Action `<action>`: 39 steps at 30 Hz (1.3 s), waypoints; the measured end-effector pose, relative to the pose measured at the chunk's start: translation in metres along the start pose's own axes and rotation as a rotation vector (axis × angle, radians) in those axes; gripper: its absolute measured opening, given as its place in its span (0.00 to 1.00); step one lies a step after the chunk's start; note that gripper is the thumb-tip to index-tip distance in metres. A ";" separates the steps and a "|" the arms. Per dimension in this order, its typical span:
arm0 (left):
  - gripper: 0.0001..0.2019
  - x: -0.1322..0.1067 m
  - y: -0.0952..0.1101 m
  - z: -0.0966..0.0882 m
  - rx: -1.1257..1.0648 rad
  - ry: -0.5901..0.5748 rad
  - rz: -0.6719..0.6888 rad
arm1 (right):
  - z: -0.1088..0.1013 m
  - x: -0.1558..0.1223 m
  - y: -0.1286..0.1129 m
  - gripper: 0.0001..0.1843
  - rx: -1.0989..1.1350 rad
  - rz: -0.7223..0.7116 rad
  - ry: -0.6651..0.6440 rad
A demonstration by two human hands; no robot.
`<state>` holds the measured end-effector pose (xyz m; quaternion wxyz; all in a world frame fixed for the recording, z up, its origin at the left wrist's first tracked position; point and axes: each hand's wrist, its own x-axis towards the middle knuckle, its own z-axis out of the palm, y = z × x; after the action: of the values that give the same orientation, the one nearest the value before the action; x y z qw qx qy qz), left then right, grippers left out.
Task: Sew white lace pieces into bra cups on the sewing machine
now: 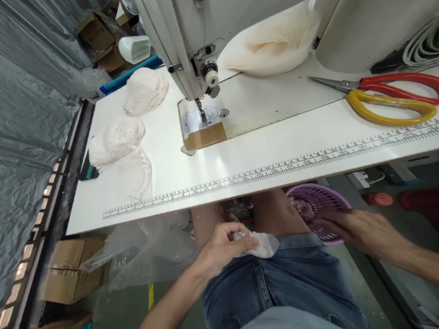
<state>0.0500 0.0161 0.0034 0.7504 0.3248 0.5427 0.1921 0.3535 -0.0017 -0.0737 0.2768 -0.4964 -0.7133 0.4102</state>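
Over my lap, my left hand point(226, 246) is closed on a small bunched piece of white lace fabric point(266, 245), thumb on top and part of the cloth sticking out to the right. My right hand point(361, 228) reaches down at the purple plastic basket point(330, 196) beside my right thigh. Its fingertips are dark and smeared by motion, so their grip does not show. Inside the basket lies some pale pinkish lace point(303, 210). On the table's left part rest white lace cup-shaped pieces point(116, 139) and a further stack of them point(146, 90).
A sewing machine point(198, 44) stands over the white table point(279, 154), which has a ruler along its front edge. Red-and-yellow-handled scissors point(393, 101) lie at the right. Cream fabric point(274, 43) sits behind the needle. A cardboard box point(74, 269) and clear plastic point(150, 251) are below.
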 end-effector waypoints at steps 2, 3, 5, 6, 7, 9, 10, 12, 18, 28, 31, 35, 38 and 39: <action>0.20 0.002 0.001 0.003 0.013 -0.003 0.054 | 0.015 0.016 -0.040 0.09 0.038 0.103 -0.146; 0.19 0.001 0.001 0.004 0.037 -0.002 0.096 | 0.022 0.026 -0.059 0.11 0.088 0.072 -0.186; 0.15 -0.001 0.001 0.004 0.121 0.026 0.202 | 0.035 0.044 -0.088 0.17 0.120 -0.042 -0.222; 0.13 -0.003 0.000 0.003 0.181 0.068 0.269 | 0.041 0.051 -0.097 0.15 0.119 -0.077 -0.242; 0.11 -0.005 -0.001 0.003 0.254 0.127 0.348 | 0.045 0.055 -0.103 0.13 0.095 -0.126 -0.229; 0.07 -0.008 -0.006 0.001 0.437 0.249 0.542 | 0.053 0.057 -0.106 0.13 0.017 -0.244 -0.163; 0.06 -0.010 -0.008 0.000 0.540 0.297 0.662 | 0.054 0.055 -0.105 0.13 -0.013 -0.313 -0.124; 0.07 -0.011 -0.013 -0.002 0.746 0.349 0.925 | 0.055 0.050 -0.102 0.11 0.009 -0.387 -0.103; 0.11 -0.010 -0.017 -0.002 1.058 0.415 1.420 | 0.048 0.042 -0.104 0.13 0.344 -0.021 -0.116; 0.15 -0.013 -0.027 -0.006 1.263 0.361 1.455 | 0.062 0.037 -0.102 0.05 0.294 -0.164 -0.094; 0.13 -0.010 -0.027 -0.003 1.299 0.365 1.469 | 0.062 0.036 -0.110 0.04 0.274 -0.172 -0.059; 0.10 -0.008 -0.026 0.002 1.301 0.448 1.378 | 0.044 0.031 -0.104 0.04 0.233 -0.132 -0.084; 0.06 -0.007 -0.022 0.003 1.094 0.477 1.097 | 0.017 0.021 -0.066 0.06 0.138 -0.056 -0.173; 0.06 -0.007 -0.020 0.003 0.966 0.445 0.957 | 0.007 0.017 -0.050 0.07 0.070 -0.037 -0.162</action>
<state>0.0494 -0.0035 -0.0056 0.2276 0.7763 0.5054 0.3001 0.3176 0.0033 -0.0349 0.2429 -0.4385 -0.7275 0.4685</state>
